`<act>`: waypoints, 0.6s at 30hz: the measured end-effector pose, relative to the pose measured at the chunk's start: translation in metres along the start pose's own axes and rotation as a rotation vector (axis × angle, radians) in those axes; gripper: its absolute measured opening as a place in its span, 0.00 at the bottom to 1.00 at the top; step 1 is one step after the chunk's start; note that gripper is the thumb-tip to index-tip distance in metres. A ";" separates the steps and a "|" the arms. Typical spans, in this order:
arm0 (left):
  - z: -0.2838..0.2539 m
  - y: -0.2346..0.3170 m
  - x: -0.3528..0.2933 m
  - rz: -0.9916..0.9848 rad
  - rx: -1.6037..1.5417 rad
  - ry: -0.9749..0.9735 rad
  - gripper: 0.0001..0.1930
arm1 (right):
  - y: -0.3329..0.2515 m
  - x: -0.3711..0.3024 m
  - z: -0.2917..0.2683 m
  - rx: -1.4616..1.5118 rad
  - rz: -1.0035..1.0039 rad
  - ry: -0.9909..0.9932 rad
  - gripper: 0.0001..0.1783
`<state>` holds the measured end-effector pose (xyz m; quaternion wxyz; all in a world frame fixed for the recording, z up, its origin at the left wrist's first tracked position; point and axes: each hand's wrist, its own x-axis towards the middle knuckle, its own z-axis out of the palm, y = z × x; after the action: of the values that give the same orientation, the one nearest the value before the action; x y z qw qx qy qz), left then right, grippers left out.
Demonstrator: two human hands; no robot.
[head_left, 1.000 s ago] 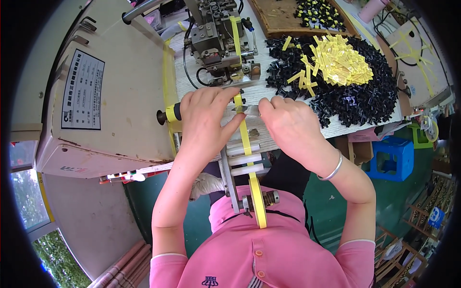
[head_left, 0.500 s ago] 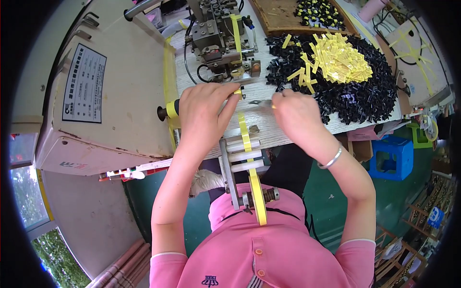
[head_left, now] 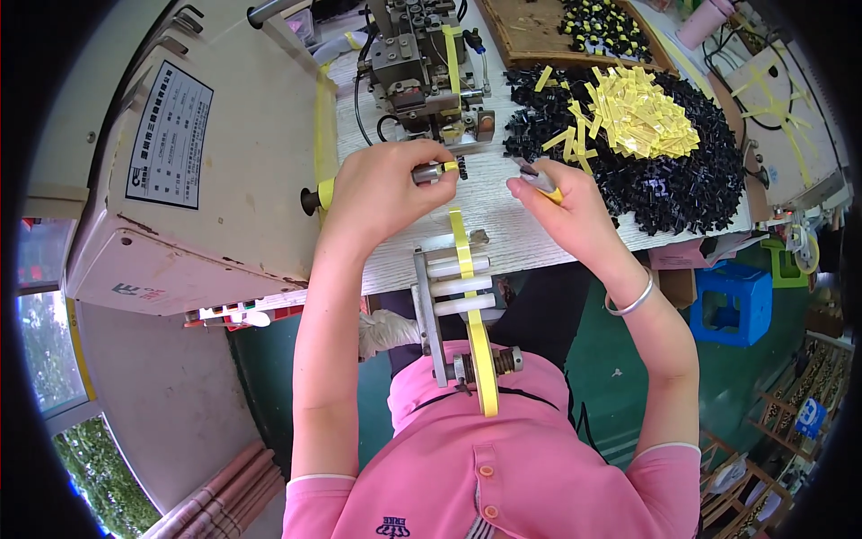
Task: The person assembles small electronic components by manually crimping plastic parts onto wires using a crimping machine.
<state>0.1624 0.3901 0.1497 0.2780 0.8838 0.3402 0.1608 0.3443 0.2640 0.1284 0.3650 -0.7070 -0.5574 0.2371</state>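
My left hand [head_left: 382,193] is closed around a metal spindle [head_left: 426,174]. At the spindle's end, a bit of yellow tape [head_left: 450,167] and a small black piece [head_left: 462,169] stick out past my fingers. A short gap separates this from my right hand [head_left: 575,211], which grips a pointed metal tool with a yellow handle [head_left: 543,184]; its exact kind is unclear. Below and between both hands, the free end of a yellow tape strip [head_left: 456,220] comes up over white rollers [head_left: 462,285] from a tape roll [head_left: 485,373].
Beyond my left hand stands a metal machine [head_left: 404,76] with yellow tape on it. On the right lie a pile of black parts [head_left: 655,193] and a heap of yellow strips [head_left: 642,112]. A wooden tray [head_left: 516,40] sits behind, and a large beige cabinet [head_left: 242,207] stands left.
My right hand has drawn back to the right and turned, showing the tool's yellow handle. My left hand has rolled, so the spindle is now visible in its grip.
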 end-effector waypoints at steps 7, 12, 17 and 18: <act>0.008 -0.014 -0.011 0.081 0.355 0.144 0.11 | -0.019 0.002 0.008 0.045 -0.171 0.032 0.18; 0.009 -0.012 -0.013 0.027 0.352 0.138 0.12 | -0.023 0.027 0.028 -0.404 -0.468 0.001 0.23; 0.010 -0.013 -0.014 0.011 0.371 0.175 0.09 | -0.017 0.038 0.003 -0.484 -0.305 -0.098 0.13; 0.012 -0.016 -0.014 0.027 0.393 0.178 0.12 | -0.011 0.046 -0.008 -0.532 -0.256 -0.044 0.13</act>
<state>0.1496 0.3856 0.1294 0.0669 0.9079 0.3762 0.1724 0.3558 0.3078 0.1447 0.1815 -0.6965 -0.6924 0.0501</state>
